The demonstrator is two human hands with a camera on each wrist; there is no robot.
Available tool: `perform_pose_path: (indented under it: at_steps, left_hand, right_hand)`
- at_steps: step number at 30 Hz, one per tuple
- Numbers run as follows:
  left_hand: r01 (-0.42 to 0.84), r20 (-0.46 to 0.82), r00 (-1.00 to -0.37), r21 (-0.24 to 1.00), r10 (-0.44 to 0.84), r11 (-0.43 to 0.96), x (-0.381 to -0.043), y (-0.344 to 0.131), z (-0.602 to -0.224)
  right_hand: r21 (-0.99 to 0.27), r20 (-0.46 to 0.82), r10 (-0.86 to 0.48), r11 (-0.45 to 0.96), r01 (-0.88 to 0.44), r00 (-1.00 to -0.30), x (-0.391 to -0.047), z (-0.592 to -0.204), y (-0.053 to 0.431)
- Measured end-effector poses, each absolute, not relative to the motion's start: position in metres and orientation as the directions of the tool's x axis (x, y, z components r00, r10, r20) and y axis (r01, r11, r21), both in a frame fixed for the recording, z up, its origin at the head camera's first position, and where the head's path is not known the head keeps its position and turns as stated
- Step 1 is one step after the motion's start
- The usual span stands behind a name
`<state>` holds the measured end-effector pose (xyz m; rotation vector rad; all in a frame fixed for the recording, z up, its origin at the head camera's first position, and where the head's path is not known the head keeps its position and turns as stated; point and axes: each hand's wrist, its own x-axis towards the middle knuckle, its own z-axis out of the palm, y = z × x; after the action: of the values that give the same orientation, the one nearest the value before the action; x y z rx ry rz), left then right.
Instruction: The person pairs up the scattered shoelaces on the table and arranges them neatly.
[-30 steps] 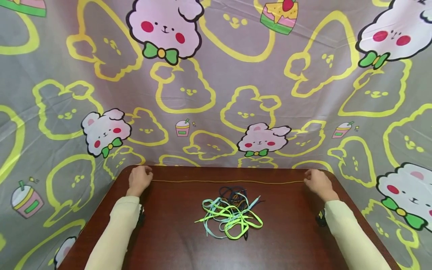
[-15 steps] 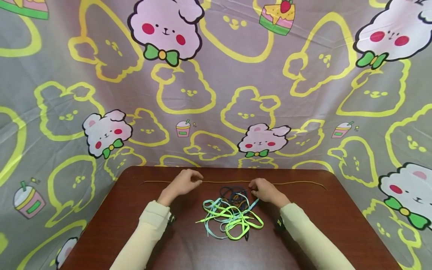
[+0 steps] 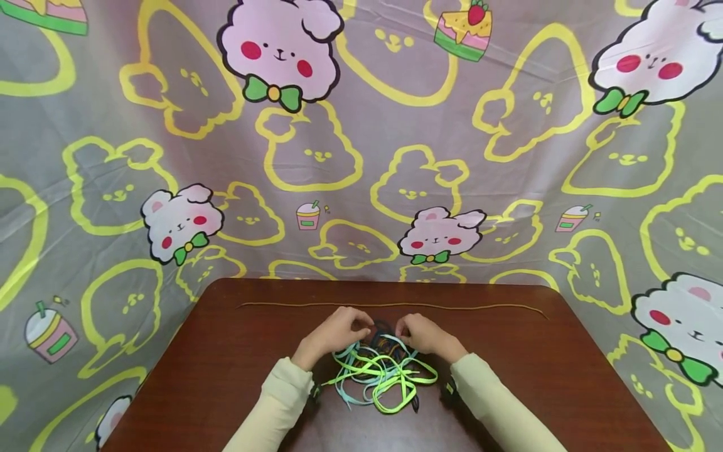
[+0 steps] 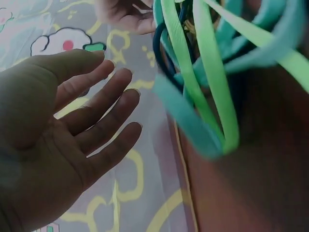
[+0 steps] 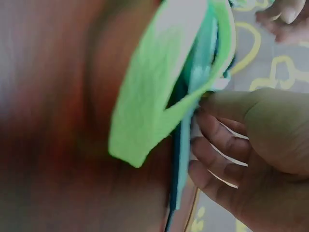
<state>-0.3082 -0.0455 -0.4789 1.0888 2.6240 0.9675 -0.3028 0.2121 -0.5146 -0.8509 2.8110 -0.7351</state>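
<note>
A tangled pile of shoelaces lies mid-table, with neon green laces point(image 3: 390, 376), light blue laces point(image 3: 353, 358) and dark laces beneath. At its far left edge my left hand point(image 3: 341, 329) has its fingers spread; the left wrist view shows nothing held and a gap between the fingers point(image 4: 104, 118) and the laces. My right hand point(image 3: 423, 333) stands at the far right edge of the pile. In the right wrist view its loosely bent fingers point(image 5: 212, 150) and thumb touch the light blue lace. Whether they pinch it is unclear.
One thin brown lace point(image 3: 395, 305) is stretched left to right along the far side of the brown table point(image 3: 237, 364). Right behind the table hangs a grey patterned cloth point(image 3: 361, 188).
Both hands have come inward from the ends of the brown lace, leaving it lying straight, and down to the pile. The pile has shifted slightly toward me.
</note>
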Motion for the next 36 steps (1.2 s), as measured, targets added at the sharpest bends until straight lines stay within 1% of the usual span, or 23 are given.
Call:
perform_pose_path:
  at_steps: [5, 8, 11, 13, 16, 19, 23, 27, 29, 32, 36]
  left_hand:
    - [0.571, 0.098, -0.725, 0.639, 0.682, 0.516, -0.298, -0.038, -0.487]
    - [0.581, 0.117, -0.71, 0.654, 0.694, 0.484, -0.293, -0.033, -0.491]
    - [0.564, 0.124, -0.693, 0.707, 0.71, 0.427, -0.29, -0.03, -0.491]
    - [0.537, 0.121, -0.685, 0.751, 0.718, 0.385, -0.288, -0.029, -0.491]
    - [0.507, 0.125, -0.675, 0.795, 0.727, 0.334, -0.284, -0.029, -0.489]
    - [0.532, 0.19, -0.657, 0.803, 0.73, 0.269, -0.278, -0.029, -0.483]
    - [0.554, 0.302, -0.649, 0.817, 0.698, 0.16, -0.27, -0.031, -0.472]
    - [0.55, 0.407, -0.644, 0.835, 0.648, 0.022, -0.261, -0.032, -0.463]
    - [0.562, 0.46, -0.635, 0.827, 0.62, -0.038, -0.258, -0.031, -0.46]
    - [0.569, 0.492, -0.644, 0.82, 0.586, -0.064, -0.252, -0.031, -0.455]
    - [0.528, 0.458, -0.682, 0.848, 0.57, -0.049, -0.243, -0.03, -0.451]
  right_hand:
    - [-0.546, -0.003, -0.634, 0.649, -0.529, -0.774, -0.285, -0.507, 0.2]
    - [-0.568, 0.034, -0.664, 0.602, -0.561, -0.747, -0.274, -0.498, 0.195]
    - [-0.568, 0.116, -0.671, 0.56, -0.603, -0.733, -0.266, -0.487, 0.193]
    - [-0.562, 0.173, -0.661, 0.543, -0.624, -0.73, -0.26, -0.477, 0.193]
    - [-0.563, 0.233, -0.618, 0.544, -0.623, -0.751, -0.25, -0.461, 0.193]
    - [-0.553, 0.277, -0.57, 0.563, -0.614, -0.773, -0.241, -0.445, 0.194]
    - [-0.497, 0.351, -0.527, 0.595, -0.631, -0.774, -0.228, -0.424, 0.194]
    - [-0.445, 0.431, -0.498, 0.608, -0.657, -0.753, -0.219, -0.406, 0.194]
    - [-0.437, 0.474, -0.489, 0.591, -0.678, -0.732, -0.215, -0.4, 0.195]
    - [-0.415, 0.537, -0.478, 0.568, -0.711, -0.695, -0.209, -0.391, 0.196]
    - [-0.387, 0.592, -0.462, 0.555, -0.736, -0.66, -0.203, -0.382, 0.196]
